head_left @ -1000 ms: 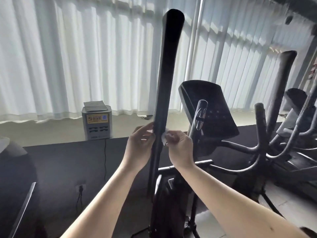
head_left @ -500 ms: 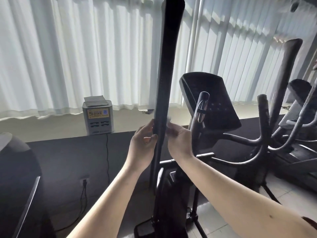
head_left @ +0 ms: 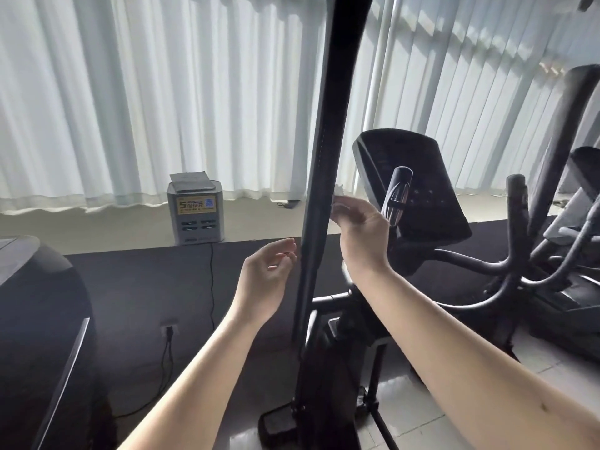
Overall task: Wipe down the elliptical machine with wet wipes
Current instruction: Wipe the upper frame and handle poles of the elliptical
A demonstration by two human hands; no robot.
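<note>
NOW: right hand (head_left: 360, 228) pinches small white wet wipe (head_left: 339, 189) against tall black handlebar pole (head_left: 324, 151) | left hand (head_left: 269, 271) loose, empty, just beside the pole | PROGRESS: looks early; dark console panel (head_left: 428, 177) likely left to wipe

Setting: gym room.
Tall black elliptical machine (head_left: 324, 157) beside a second black exercise machine (head_left: 584, 167); pale tiled floor (head_left: 422, 417); grey power-bank rental kiosk (head_left: 195, 212) before white vertical blinds (head_left: 130, 92).

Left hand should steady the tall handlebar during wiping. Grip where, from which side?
Probably the straight mid-section of the handlebar, from its left: it stands near upright, slim enough to wrap, and the right hand holds the wet wipe at its right edge.
</note>
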